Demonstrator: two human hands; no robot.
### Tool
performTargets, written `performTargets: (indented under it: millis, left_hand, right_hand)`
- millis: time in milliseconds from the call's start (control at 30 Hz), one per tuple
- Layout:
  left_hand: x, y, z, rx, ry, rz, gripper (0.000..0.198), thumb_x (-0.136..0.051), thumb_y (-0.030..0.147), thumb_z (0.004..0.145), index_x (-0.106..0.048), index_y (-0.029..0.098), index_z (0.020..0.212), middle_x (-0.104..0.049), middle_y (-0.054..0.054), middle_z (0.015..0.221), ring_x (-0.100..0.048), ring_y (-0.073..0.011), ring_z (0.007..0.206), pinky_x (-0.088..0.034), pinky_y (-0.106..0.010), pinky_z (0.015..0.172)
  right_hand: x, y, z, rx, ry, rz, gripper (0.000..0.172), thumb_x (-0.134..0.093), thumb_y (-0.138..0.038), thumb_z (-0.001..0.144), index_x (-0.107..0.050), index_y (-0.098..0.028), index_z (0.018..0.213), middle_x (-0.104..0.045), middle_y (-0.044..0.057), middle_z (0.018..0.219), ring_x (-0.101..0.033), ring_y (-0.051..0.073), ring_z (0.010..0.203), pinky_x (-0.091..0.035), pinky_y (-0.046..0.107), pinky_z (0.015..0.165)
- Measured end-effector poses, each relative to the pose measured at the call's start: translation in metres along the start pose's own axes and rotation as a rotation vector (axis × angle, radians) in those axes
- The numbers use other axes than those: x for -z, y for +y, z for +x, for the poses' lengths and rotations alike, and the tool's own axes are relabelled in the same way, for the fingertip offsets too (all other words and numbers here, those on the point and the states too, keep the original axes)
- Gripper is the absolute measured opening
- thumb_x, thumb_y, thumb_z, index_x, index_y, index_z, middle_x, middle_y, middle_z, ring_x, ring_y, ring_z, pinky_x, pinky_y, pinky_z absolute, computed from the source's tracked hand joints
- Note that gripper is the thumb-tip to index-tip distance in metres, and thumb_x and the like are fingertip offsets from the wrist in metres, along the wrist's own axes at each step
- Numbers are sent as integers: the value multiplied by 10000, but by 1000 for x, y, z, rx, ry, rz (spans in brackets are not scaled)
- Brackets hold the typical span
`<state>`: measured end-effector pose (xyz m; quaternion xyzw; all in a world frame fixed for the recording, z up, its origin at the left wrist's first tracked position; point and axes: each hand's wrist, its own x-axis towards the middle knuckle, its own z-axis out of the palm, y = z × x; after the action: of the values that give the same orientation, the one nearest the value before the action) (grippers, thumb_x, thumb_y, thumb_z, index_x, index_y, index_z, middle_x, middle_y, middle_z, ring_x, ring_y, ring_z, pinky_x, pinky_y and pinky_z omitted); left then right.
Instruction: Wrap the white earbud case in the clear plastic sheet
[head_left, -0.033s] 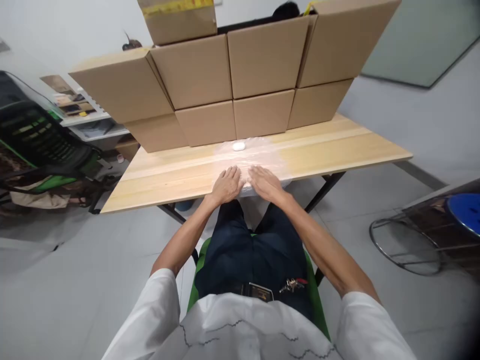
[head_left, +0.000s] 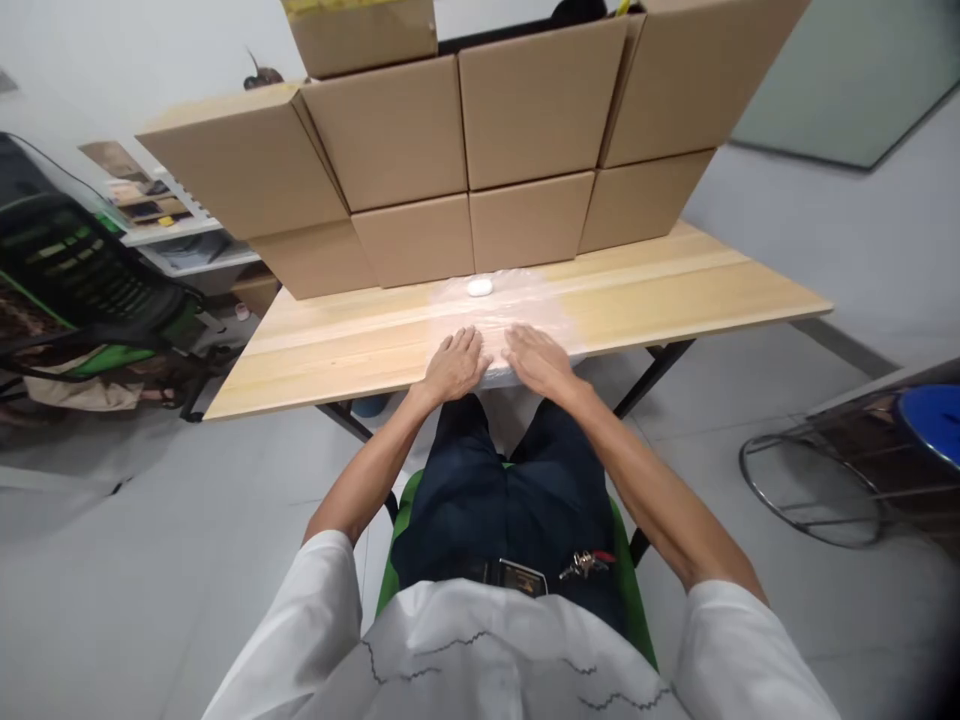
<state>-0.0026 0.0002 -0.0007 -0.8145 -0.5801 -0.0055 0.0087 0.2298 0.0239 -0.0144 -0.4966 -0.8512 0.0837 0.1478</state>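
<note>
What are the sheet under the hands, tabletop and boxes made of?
Sheet: likely thin plastic, slightly shiny; see-through with wrinkle highlights.
Tabletop: wood or wood-look board, smooth; pale grain streaks.
Boxes: probably cardboard, matte; plain brown, flat panels.

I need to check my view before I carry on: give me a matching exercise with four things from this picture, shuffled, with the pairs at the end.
Things:
1. Small rounded object
2. Clear plastic sheet
3. Cardboard boxes
4. Stool

Clues:
A. Stacked along the far side of the wooden table
B. Blue-topped, at the picture's right edge
C. White, just short of the stack
D. Beneath the left hand and right hand

Pairs: 1-C, 2-D, 3-A, 4-B
</note>
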Motion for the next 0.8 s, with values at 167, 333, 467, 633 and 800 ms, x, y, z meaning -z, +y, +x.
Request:
performTargets:
  millis: [167,333,467,633,800]
  left_hand:
    - [3,-22,-8,63,-30,-14,827,-367,538,1303,-407,-32,1900,-321,-319,2039,-297,-421,1954,-272,-538,1600]
    - [17,-52,-22,67,-106,14,790,-377,486,1299,-426,-55,1873,-323,-336,2035,-304,-426,1950,-261,-517,1598]
    - [28,-58,-10,72,-83,30,777,-369,471,1290,-454,-50,1860,-337,-335,2032,-294,-423,1954,-220,-546,1607]
    - [23,-35,25,61,-48,-49,824,-345,524,1284,-386,-1,1918,-309,-288,2057,-268,-404,1965,-200,-575,1617]
    - [10,-33,26,118,-79,-94,870,-320,548,1282,-379,-57,1905,-261,-315,2060,-243,-425,1969,-233,-567,1611]
  right_hand:
    - [11,60,-8,-165,6,-44,800,-355,-482,1252,-496,-41,1904,-435,246,2006,-402,406,1901,-319,608,1565]
    - [28,94,-9,-218,-29,-106,816,-384,-520,1234,-574,5,1829,-520,309,1944,-486,445,1847,-394,606,1524]
    - [35,76,4,-230,40,-90,842,-368,-516,1246,-533,57,1840,-432,345,1983,-400,482,1887,-328,656,1548]
    - [15,24,31,-38,-2,26,820,-360,-535,1259,-476,-54,1912,-374,241,2039,-367,419,1915,-314,626,1565]
    - [10,25,28,-100,-112,-26,880,-333,-542,1247,-418,13,1925,-347,270,2041,-340,440,1921,-290,620,1570]
